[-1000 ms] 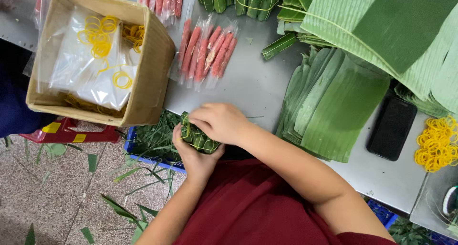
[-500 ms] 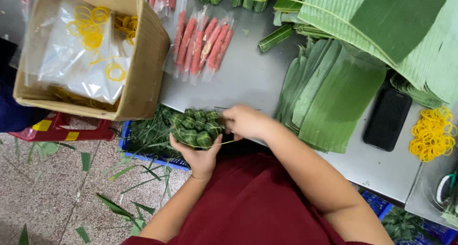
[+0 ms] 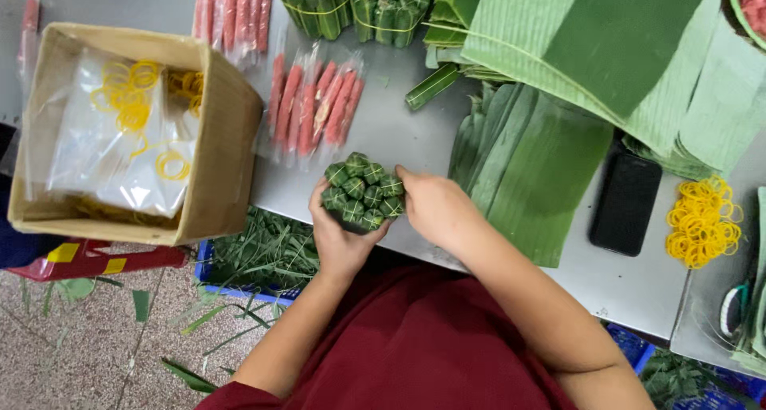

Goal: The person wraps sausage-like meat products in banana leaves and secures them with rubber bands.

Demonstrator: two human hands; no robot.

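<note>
In the head view, both hands close around a cluster of small leaf-wrapped rolls (image 3: 363, 192) held end-up at the table's near edge. The left hand (image 3: 341, 238) cups the cluster from below at about 7 o'clock, fingers curled up its side; the right hand (image 3: 435, 206) presses against it from 3 o'clock, fingertips on the outer rolls. Half a second ago the same bundle sat lower and further left, over the blue crate (image 3: 239, 286) of green leaf scraps below the table edge; a second ago it was tucked between the palms and mostly hidden. Now it is raised over the grey table (image 3: 399, 131), with the roll ends squared up and plainly visible, so the gathering looks done and the bundle seems ready for tying. At 10 o'clock from the hands stands a cardboard box (image 3: 223, 139) holding yellow rubber bands (image 3: 132, 103) on plastic bags; at 12 o'clock lie packets of red sausages (image 3: 315, 107); at 2 o'clock are stacked banana leaves (image 3: 535, 155); a black phone (image 3: 626, 203) and loose yellow bands (image 3: 702, 222) lie at 3 o'clock.
</note>
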